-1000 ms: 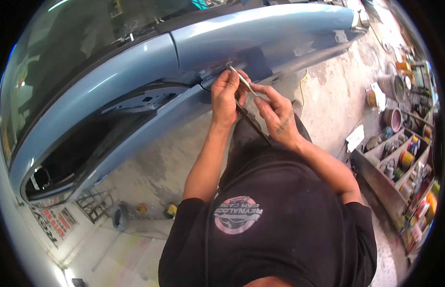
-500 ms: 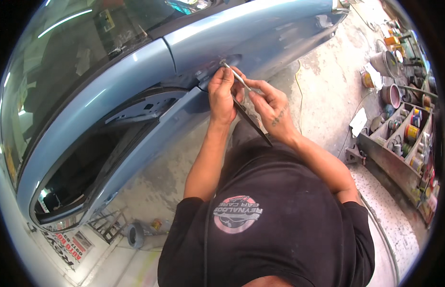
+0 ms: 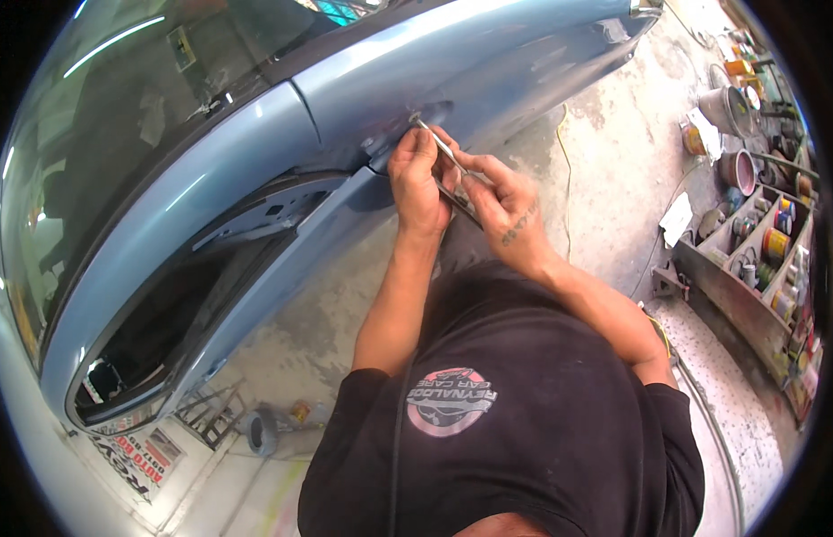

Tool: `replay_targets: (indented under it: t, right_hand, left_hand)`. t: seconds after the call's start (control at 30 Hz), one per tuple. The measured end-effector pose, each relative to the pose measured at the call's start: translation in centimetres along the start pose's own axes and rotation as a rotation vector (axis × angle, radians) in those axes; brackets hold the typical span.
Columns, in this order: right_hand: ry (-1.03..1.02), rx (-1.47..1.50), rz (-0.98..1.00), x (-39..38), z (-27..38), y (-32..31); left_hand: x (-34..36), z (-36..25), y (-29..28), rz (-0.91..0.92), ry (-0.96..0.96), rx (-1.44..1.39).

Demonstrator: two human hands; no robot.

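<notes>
A slim metal rod-like tool (image 3: 441, 145) is pinched in the fingers of my right hand (image 3: 509, 208). It slants up to the left, its tip at a small spot on the dull dark patch of the blue car fender (image 3: 510, 67). My left hand (image 3: 421, 183) is closed just beside the rod, thumb near its front part and fingertips close to the panel. Below the hands sticks out a dark flat strip (image 3: 463, 209), whose upper end disappears into my left hand. My fingers hide much of it, and its kind is unclear.
An open car door (image 3: 340, 197) with a dark window stands to the left, the windshield (image 3: 157, 107) beyond it. On the right are a wooden compartment box (image 3: 734, 300) of cans, several buckets (image 3: 726, 112) and a white paper (image 3: 676, 219). A thin cable (image 3: 566, 179) crosses the floor.
The view has shifted slightly. Less of the dark strip shows below my hands. The rod's tip stays at the same spot on the fender, and both hands keep their grip.
</notes>
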State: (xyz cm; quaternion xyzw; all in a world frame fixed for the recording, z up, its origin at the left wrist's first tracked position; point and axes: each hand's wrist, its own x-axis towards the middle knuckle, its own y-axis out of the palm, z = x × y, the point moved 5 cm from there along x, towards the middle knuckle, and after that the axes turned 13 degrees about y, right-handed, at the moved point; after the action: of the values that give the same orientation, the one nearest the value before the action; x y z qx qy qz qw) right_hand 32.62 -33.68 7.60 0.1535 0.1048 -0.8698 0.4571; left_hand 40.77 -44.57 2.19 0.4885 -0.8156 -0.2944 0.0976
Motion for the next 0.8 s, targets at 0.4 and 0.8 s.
replay_targets:
  t: [0.4,0.8]
  right_hand:
    - [-0.022,-0.087,0.045,1.4,1.1,0.5]
    - [-0.091,-0.132,0.064,1.9,2.6,0.5]
  left_hand:
    - [0.2,0.0,-0.3,-0.037,-0.029,-0.046]
    - [-0.2,-1.0,0.5,0.031,-0.167,-0.082]
